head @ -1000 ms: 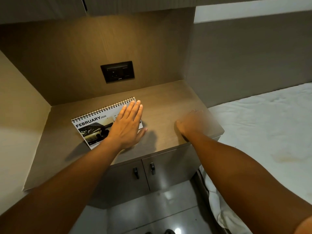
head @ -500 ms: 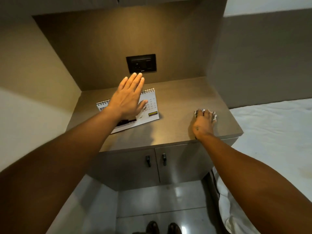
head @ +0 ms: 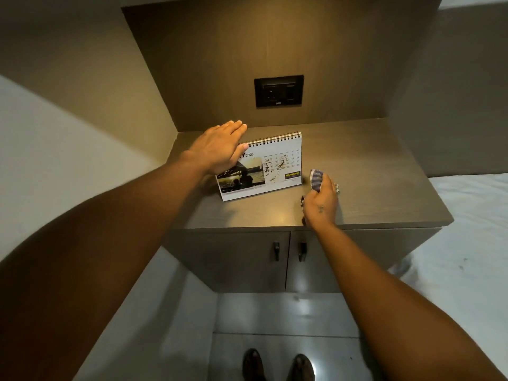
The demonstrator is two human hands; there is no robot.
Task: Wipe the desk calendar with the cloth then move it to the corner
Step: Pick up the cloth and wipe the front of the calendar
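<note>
Striped blue-and-white cloth (head: 316, 179) sits bunched in the right hand (head: 321, 206), the fingers curled closed around it so that one end sticks up above the knuckles. The hand hangs over the front half of the wooden cabinet top (head: 371, 171), just to the right of the desk calendar (head: 270, 167) and apart from it; cloth and page are not touching.

Across from it, the left hand (head: 218, 148) is spread flat, fingers straight and together, palm down over the calendar's upper left corner, covering part of the month heading so that only its last letter and "2026" read. It grips nothing; whether the palm presses on the spiral binding or hovers just above cannot be told.

The calendar stands on the cabinet top left of centre, nearer the back edge than the front, its spiral-bound edge uppermost and its face tilted toward the camera. A sunset photograph fills the lower left of the page, the date grid the right, with dark smudges scattered across the grid.

A black socket plate (head: 278, 91) is set in the wooden back panel above. Below the front edge are two cabinet doors with small dark handles (head: 276, 251), and the person's shoes (head: 277, 365) show on the glossy tiled floor. White bedding (head: 467, 243) lies beside the cabinet's right side.
</note>
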